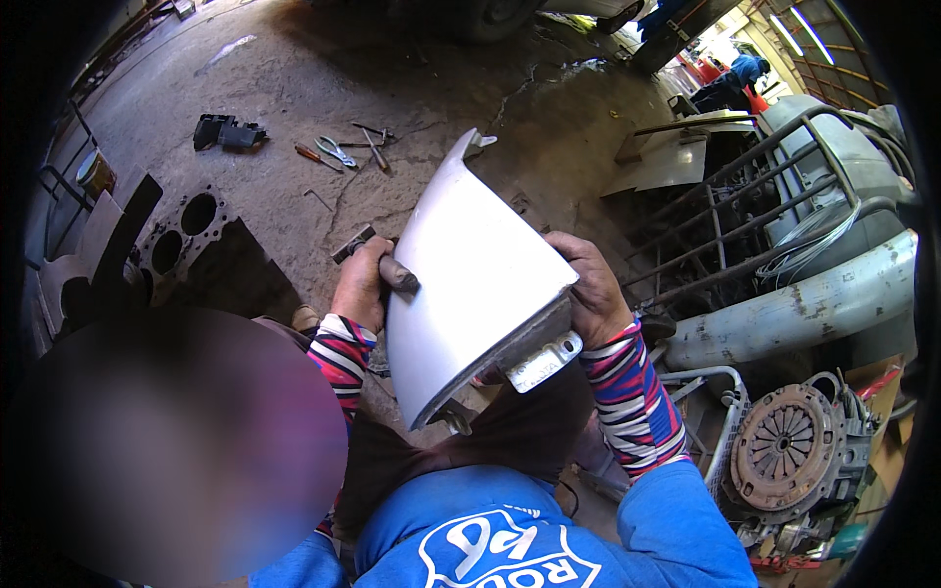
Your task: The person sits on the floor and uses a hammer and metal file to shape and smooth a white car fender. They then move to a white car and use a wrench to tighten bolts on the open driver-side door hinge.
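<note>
My left hand is closed on a hammer, whose metal head shows above my fist, against the left edge of a curved silver-white car body panel. My right hand grips the panel's right edge, fingertips behind it. A small metal bracket sticks out below the panel near my right wrist. On the concrete floor beyond lie pliers, a screwdriver, a few other slim tools and a black plastic part.
A gasket plate and scrap metal stand at left. A barred rack, long metal tube and rusty clutch plate crowd the right. A co-worker in blue bends at the back. A vehicle wheel shows ahead. A blurred disc covers the lower left.
</note>
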A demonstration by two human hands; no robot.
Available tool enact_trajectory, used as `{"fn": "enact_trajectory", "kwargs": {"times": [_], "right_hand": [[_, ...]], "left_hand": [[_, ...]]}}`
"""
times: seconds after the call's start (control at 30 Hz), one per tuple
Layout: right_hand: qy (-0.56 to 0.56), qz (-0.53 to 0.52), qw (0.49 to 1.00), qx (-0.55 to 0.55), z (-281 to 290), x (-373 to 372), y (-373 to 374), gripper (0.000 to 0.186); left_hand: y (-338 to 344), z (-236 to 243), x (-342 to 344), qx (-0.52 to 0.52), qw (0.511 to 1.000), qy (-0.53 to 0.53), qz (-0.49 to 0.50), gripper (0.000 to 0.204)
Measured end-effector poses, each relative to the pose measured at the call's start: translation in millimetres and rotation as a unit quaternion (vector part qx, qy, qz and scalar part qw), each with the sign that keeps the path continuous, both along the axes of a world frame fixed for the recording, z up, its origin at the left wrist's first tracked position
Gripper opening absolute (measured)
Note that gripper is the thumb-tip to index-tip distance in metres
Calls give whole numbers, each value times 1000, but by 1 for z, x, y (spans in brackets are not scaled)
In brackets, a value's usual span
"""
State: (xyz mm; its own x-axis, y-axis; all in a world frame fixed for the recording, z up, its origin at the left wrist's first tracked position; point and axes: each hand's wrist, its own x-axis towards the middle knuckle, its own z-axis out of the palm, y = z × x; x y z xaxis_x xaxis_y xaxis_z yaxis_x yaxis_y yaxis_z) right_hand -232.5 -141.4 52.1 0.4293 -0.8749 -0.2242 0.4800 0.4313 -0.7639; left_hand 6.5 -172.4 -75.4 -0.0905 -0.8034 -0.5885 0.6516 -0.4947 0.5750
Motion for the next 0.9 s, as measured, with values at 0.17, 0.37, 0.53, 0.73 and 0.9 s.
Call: {"fn": "enact_trajectory", "kwargs": {"times": [0.17, 0.37, 0.53, 0.73, 0.9], "right_hand": [[4, -10, 1000, 19, 0, 4, 0, 14], [-2, -13, 998, 55, 4, 13, 3, 12], [36, 7, 999, -19, 7, 22, 8, 14], [69, -5, 997, -42, 21, 51, 20, 17], [169, -83, 980, 64, 40, 79, 24, 26]], "left_hand": [[3, 1, -1, 22, 998, 28, -50, 26], [9, 3, 0, 18, 998, 14, -58, 33], [15, 10, 2, 4, 999, -11, -51, 35], [24, 14, 8, -19, 999, -11, -47, 33], [27, 13, 9, -50, 998, 11, -42, 35]]}}
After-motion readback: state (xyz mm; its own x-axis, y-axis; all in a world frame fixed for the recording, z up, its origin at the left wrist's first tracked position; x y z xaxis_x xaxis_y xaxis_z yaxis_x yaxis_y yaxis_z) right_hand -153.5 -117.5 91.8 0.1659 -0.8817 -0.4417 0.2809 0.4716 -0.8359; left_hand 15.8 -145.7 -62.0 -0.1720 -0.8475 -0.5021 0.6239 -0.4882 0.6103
